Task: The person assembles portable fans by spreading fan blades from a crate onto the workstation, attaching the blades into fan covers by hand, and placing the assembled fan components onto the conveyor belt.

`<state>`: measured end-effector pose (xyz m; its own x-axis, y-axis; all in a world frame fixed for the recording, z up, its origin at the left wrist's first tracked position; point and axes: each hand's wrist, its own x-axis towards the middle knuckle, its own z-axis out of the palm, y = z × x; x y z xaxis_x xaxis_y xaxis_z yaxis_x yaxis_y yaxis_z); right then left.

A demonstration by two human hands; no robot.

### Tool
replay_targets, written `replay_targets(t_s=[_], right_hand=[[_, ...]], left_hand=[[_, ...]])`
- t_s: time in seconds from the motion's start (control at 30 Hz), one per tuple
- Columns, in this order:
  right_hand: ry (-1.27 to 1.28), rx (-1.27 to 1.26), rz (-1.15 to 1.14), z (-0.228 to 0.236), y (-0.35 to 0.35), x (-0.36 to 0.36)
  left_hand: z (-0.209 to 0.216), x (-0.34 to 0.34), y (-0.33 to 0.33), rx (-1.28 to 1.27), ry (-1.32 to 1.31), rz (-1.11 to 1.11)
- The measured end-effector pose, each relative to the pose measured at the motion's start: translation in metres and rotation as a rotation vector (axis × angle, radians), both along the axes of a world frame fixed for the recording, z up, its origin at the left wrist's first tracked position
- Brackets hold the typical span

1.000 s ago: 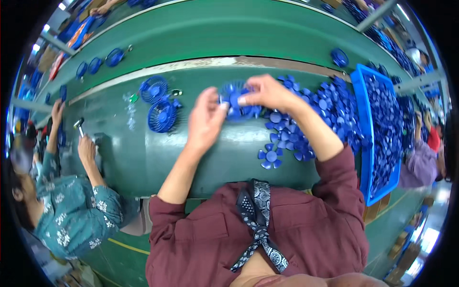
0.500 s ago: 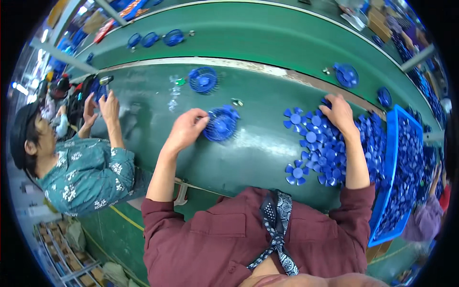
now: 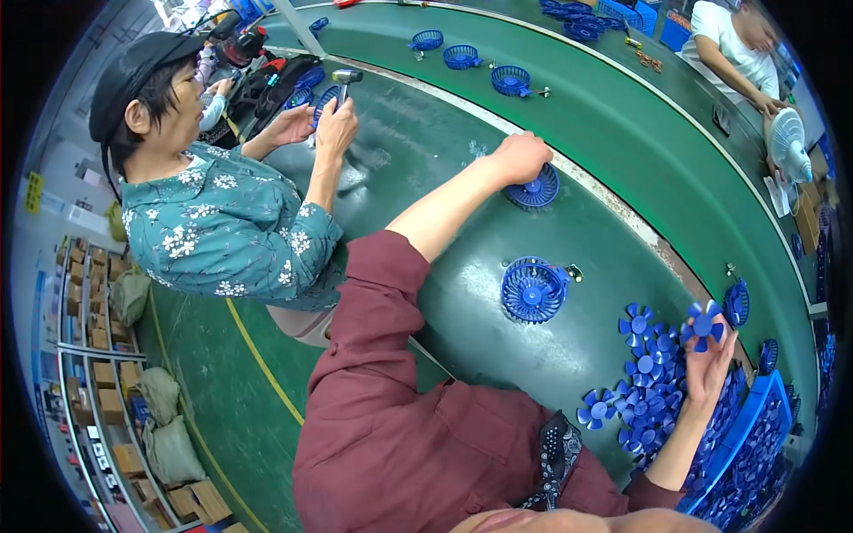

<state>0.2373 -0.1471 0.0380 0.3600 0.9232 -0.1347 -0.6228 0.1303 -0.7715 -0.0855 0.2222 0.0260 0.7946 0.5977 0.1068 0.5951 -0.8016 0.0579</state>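
Note:
My left hand [image 3: 522, 158] reaches across the bench to a blue fan housing [image 3: 535, 190] near its far edge. Its fingers are curled over the housing's upper side, and the fingertips are partly hidden. A second blue round fan housing [image 3: 533, 291], with ribbed grille and a small metal-tipped lead, lies flat in the middle of the bench, apart from both hands. On the right, my right hand [image 3: 708, 369] is raised with a blue fan blade [image 3: 703, 326] pinched at its fingertips. Under and beside that hand spreads a pile of loose blue fan blades [image 3: 647, 364].
A blue crate [image 3: 742, 426] full of blades stands at the right. Beyond the bench runs a green conveyor [image 3: 604, 133] with several fan housings. At left, a co-worker [image 3: 222, 222] holds a tool and a blue part. Another person [image 3: 733, 49] handles a pale fan across the line.
My left hand has left the nearer housing and moved to the farther one. My right hand has lifted a fan blade from the pile. The view has turned.

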Motion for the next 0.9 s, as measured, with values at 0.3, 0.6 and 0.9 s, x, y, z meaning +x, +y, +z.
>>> replay_targets(t_s=[0.3,0.6,0.9], right_hand=[[-0.835,-0.420,0.524,-0.011,0.012,-0.122],[-1.960,-0.053,0.182,0.005,-0.007,-0.162],[-1.643,-0.117,0.541,-0.017,-0.003,-0.149]], left_hand=[[0.083,-0.023,-0.044,0.393,-0.622,0.249],[0.058,0.026,-0.194,-1.721,-1.355,0.063],[0.004,0.041,-0.231,-1.823,-1.067,0.193]])
